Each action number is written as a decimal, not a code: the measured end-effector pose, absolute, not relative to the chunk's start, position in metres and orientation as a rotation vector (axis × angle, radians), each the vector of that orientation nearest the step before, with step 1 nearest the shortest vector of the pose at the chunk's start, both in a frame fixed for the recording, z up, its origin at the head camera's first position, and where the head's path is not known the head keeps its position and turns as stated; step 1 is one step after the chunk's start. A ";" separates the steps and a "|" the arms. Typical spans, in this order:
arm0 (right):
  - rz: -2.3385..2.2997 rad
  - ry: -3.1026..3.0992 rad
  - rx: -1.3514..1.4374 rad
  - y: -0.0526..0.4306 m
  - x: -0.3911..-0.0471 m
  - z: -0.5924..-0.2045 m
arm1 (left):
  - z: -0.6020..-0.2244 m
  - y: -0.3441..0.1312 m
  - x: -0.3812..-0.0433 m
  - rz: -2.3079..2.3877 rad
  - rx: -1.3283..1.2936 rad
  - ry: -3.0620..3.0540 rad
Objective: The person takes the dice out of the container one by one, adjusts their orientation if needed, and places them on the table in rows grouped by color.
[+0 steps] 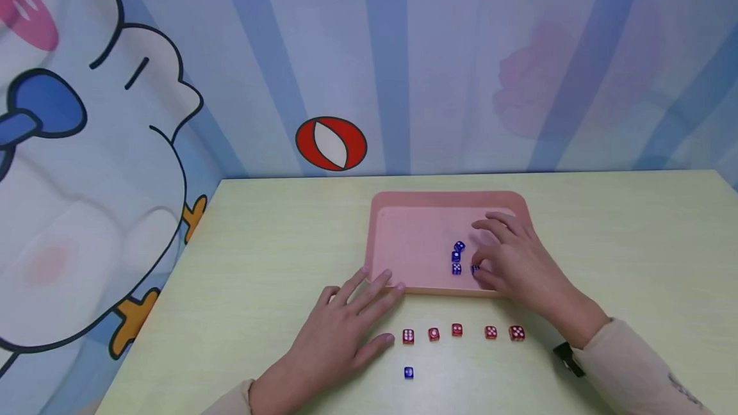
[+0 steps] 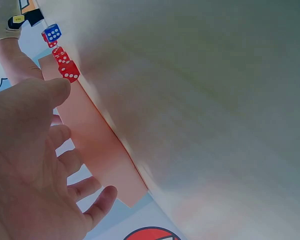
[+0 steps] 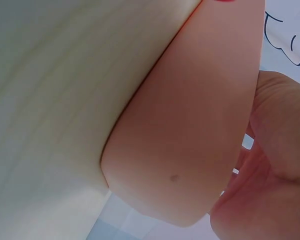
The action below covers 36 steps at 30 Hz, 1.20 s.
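In the head view my right hand (image 1: pixel 510 268) reaches into the pink tray (image 1: pixel 409 229) and pinches a blue die (image 1: pixel 475 269) between thumb and index finger, the other fingers raised. Just left of it, three blue dice stand in a rough column: a top die (image 1: pixel 459 246), a middle die (image 1: pixel 456 256) and a bottom die (image 1: pixel 457 269). My left hand (image 1: pixel 346 332) lies with fingers spread, fingertips at the tray's near left edge. To the right of its thumb is a lone blue die (image 1: pixel 409 373). The tray wall (image 3: pixel 180 110) hides the right fingertips in the right wrist view.
Several red dice, from a left one (image 1: pixel 408 336) to a right one (image 1: pixel 517 333), form a row on the pale table (image 1: pixel 288 229) in front of the tray. Behind the table rises a blue striped backdrop (image 1: pixel 444 69) with cartoon figures.
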State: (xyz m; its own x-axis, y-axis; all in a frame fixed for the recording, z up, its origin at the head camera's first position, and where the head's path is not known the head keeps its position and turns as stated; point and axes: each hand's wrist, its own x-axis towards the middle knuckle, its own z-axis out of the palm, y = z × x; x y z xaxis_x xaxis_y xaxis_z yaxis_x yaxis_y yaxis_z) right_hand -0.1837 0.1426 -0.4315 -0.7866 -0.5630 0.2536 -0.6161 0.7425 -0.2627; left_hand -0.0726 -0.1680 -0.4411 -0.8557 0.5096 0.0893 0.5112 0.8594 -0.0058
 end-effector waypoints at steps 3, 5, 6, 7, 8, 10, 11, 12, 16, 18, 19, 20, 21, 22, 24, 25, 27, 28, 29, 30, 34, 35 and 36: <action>0.502 -2.779 0.950 0.141 -0.184 -0.431 | -0.440 -0.168 -0.072 -0.035 -0.805 -2.957; 0.503 -2.775 0.946 0.141 -0.184 -0.431 | -0.439 -0.168 -0.072 -0.043 -0.807 -2.961; 0.503 -2.771 0.945 0.141 -0.184 -0.431 | -0.439 -0.168 -0.072 -0.046 -0.806 -2.963; 0.508 -2.766 0.943 0.141 -0.184 -0.431 | -0.439 -0.168 -0.072 -0.043 -0.804 -2.965; 0.513 -2.763 0.937 0.141 -0.184 -0.430 | -0.439 -0.168 -0.072 -0.045 -0.803 -2.966; 0.530 -2.754 0.924 0.141 -0.184 -0.429 | -0.439 -0.168 -0.072 -0.047 -0.800 -2.970; 0.540 -2.753 0.914 0.142 -0.183 -0.429 | -0.439 -0.168 -0.072 -0.047 -0.798 -2.973; 0.551 -2.751 0.906 0.142 -0.183 -0.428 | -0.439 -0.168 -0.072 -0.046 -0.796 -2.974; 0.596 -2.745 0.874 0.143 -0.180 -0.427 | -0.439 -0.169 -0.073 -0.041 -0.791 -2.973; 0.610 -2.732 0.866 0.144 -0.176 -0.428 | -0.440 -0.169 -0.073 -0.037 -0.792 -2.971; 0.619 -2.729 0.858 0.144 -0.174 -0.428 | -0.440 -0.169 -0.073 -0.039 -0.793 -2.970; 0.631 -2.726 0.852 0.145 -0.172 -0.428 | -0.440 -0.169 -0.073 -0.043 -0.794 -2.971; 0.646 -2.717 0.848 0.145 -0.170 -0.429 | -0.440 -0.169 -0.073 -0.046 -0.796 -2.971; 0.661 -2.711 0.839 0.145 -0.168 -0.430 | -0.441 -0.169 -0.073 -0.050 -0.799 -2.972; 0.685 -2.698 0.814 0.145 -0.164 -0.431 | -0.441 -0.168 -0.072 -0.048 -0.803 -2.976; 0.698 -2.684 0.801 0.145 -0.162 -0.432 | -0.441 -0.168 -0.072 -0.047 -0.803 -2.976; 0.722 -2.639 0.790 0.144 -0.159 -0.433 | -0.441 -0.168 -0.071 -0.042 -0.802 -2.976; 0.736 -2.612 0.789 0.144 -0.157 -0.433 | -0.441 -0.168 -0.071 -0.042 -0.801 -2.977; 0.751 -2.586 0.792 0.143 -0.155 -0.433 | -0.441 -0.168 -0.071 -0.041 -0.801 -2.977; 0.765 -2.563 0.797 0.142 -0.152 -0.432 | -0.441 -0.168 -0.071 -0.042 -0.801 -2.975; 0.817 -2.502 0.850 0.137 -0.139 -0.430 | -0.441 -0.168 -0.071 -0.037 -0.801 -2.974; 0.821 -2.497 0.863 0.135 -0.135 -0.430 | -0.441 -0.168 -0.071 -0.033 -0.801 -2.972; 0.823 -2.495 0.877 0.133 -0.131 -0.430 | -0.441 -0.168 -0.071 -0.026 -0.799 -2.971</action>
State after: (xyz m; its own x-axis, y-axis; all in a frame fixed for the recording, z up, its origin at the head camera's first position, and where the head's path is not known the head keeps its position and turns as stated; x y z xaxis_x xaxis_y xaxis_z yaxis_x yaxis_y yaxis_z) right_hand -0.1313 0.1331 -0.4299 -0.7380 -0.4429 0.5091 -0.6588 0.6360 -0.4017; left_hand -0.0709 -0.1685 -0.4411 -0.8630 0.5007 0.0673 0.5018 0.8650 -0.0005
